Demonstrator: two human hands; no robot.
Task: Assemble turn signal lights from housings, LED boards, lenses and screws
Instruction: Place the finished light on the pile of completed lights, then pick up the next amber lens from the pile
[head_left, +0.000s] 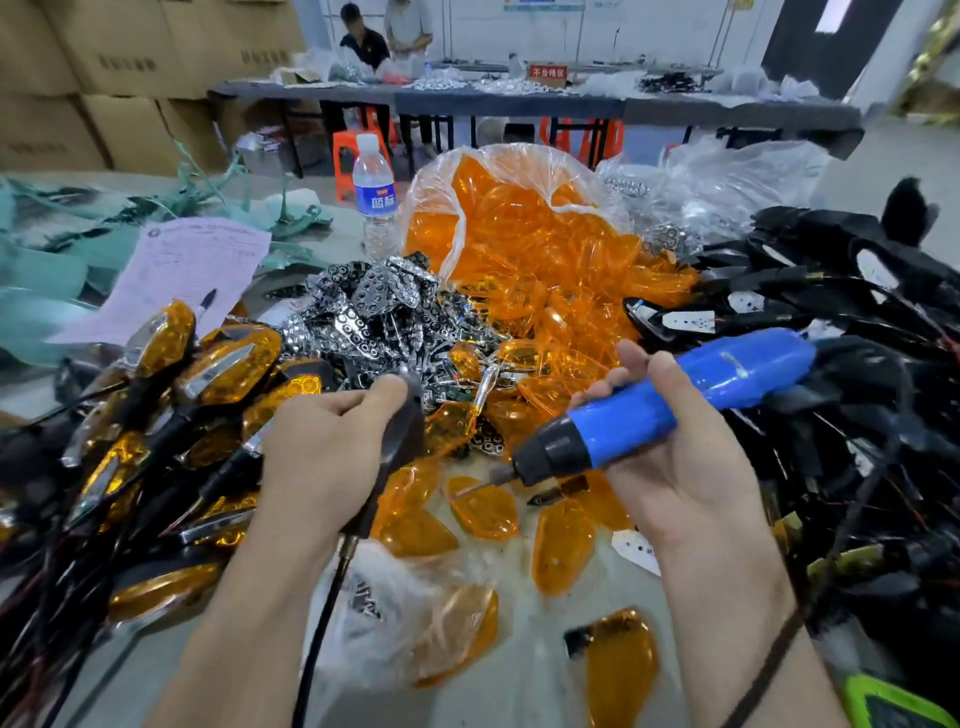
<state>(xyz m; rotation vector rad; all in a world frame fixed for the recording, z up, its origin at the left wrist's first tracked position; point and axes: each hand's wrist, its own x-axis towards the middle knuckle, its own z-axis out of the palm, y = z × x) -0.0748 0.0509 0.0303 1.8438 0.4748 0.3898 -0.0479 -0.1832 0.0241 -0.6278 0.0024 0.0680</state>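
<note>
Holding housing (402, 436) and electric screwdriver (675, 400) ready

The left hand (332, 447) curls its fingers around the black housing, above the orange lenses (483, 506) on the tabletop (519, 691). The right hand (675, 467) wraps its fingers around the blue electric screwdriver. Unsupported, the housing may twist, so the bit (496, 475) could slip.

The red sign (547, 72) on the far table (519, 106) reads "不合格区". The bottle (375, 200) label seems to read "蓝标". The print on the pink paper (182, 275) is too small to read.
</note>
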